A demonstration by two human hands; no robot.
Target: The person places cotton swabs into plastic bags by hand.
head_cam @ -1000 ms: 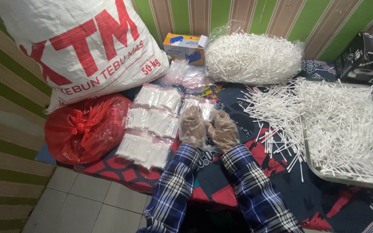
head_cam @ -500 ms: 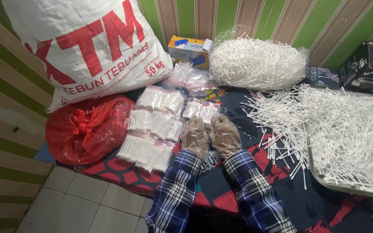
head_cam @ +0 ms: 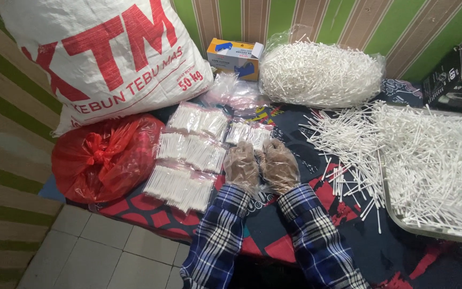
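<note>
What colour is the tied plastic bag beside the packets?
Red, translucent plastic bag, knotted on top; clearest in the head view.

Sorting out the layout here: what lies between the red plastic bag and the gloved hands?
In the head view, small clear packets of white sticks lie in rows between the red plastic bag and the left hand, on the patterned cloth.

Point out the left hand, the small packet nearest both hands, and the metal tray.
left hand (head_cam: 241, 167), head view, back of the gloved hand
small packet (head_cam: 248, 134), head view, its clear front
metal tray (head_cam: 402, 225), head view, near rim
</note>
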